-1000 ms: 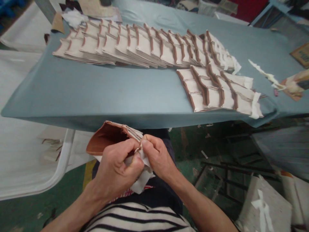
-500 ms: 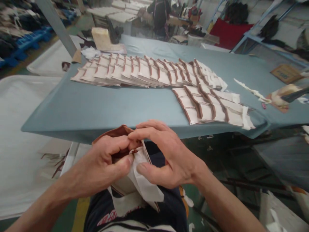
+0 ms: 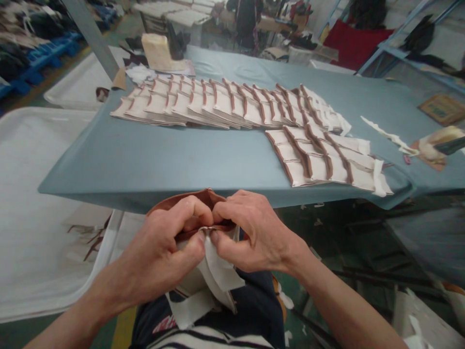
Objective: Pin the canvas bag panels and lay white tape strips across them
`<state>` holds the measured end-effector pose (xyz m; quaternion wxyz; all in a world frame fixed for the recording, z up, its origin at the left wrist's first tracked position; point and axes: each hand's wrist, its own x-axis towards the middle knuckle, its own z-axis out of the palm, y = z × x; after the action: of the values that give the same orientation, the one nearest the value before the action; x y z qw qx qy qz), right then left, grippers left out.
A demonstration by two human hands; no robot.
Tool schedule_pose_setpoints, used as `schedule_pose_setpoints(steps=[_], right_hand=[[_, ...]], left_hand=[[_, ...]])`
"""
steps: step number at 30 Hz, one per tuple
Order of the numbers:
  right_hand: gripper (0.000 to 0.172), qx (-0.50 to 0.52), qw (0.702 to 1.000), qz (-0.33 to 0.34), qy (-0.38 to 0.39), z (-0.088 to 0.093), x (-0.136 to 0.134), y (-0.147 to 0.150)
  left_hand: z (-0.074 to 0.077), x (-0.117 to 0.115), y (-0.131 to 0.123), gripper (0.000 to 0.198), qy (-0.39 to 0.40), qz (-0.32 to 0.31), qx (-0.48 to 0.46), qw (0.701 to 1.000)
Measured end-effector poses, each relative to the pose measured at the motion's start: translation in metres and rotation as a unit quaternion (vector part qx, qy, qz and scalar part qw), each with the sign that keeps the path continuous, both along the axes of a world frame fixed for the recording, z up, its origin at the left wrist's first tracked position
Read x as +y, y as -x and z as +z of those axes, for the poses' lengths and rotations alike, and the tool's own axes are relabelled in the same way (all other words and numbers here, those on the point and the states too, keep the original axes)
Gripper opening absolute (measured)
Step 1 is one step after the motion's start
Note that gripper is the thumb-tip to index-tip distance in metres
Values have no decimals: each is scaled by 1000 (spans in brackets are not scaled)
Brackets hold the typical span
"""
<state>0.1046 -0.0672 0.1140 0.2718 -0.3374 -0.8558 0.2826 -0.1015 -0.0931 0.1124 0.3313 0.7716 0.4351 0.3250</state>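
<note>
Over my lap, my left hand (image 3: 178, 242) and my right hand (image 3: 250, 230) pinch the top edge of a brown-and-cream sewn piece (image 3: 198, 278) between thumbs and fingertips. The two pinches almost touch each other. Brown material shows above and behind the fingers, and the cream side with white strips hangs below them. Part of the piece is hidden by my hands. Beyond them on the blue-covered table (image 3: 145, 160) lies a long overlapping row of similar cream pieces (image 3: 218, 104) with brown edges. A shorter stack of such pieces (image 3: 316, 157) lies closer, at the right.
White trays (image 3: 39, 203) stand at the left beside the table. A cream block-shaped object (image 3: 156, 51) sits at its far left corner, near a slanted post (image 3: 90, 39). At the right are a brown box (image 3: 441, 109) and a pale strip (image 3: 388, 135). Another person (image 3: 247, 22) stands far back.
My right hand's fingers have come down and closed with the thumb on the piece's edge beside my left pinch. The view has shifted slightly.
</note>
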Motion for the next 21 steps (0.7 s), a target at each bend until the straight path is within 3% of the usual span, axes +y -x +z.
schedule_pose_setpoints(steps=[3, 7, 11, 13, 16, 19, 21], right_hand=[[10, 42, 999, -25, 19, -4, -2, 3], [8, 99, 980, -20, 171, -6, -2, 3], [12, 159, 917, 1, 366, -7, -1, 2], [14, 183, 887, -9, 425, -10, -1, 3], [11, 182, 896, -36, 405, -14, -2, 7], [7, 135, 947, -43, 288, -10, -5, 6], [7, 100, 974, -37, 201, -4, -7, 3]], left_hand=[[-6, 2, 1, 12, -66, 8, 7, 998], [-19, 3, 6, 19, -131, -41, -25, 990], [-34, 6, 12, 18, -103, -76, -17, 992], [-41, 8, 14, 15, -76, -86, -12, 993], [-48, 10, 17, 21, -94, -91, -22, 991], [-41, 9, 18, 27, -125, -63, -45, 989], [-29, 9, 19, 19, -95, -72, -54, 991]])
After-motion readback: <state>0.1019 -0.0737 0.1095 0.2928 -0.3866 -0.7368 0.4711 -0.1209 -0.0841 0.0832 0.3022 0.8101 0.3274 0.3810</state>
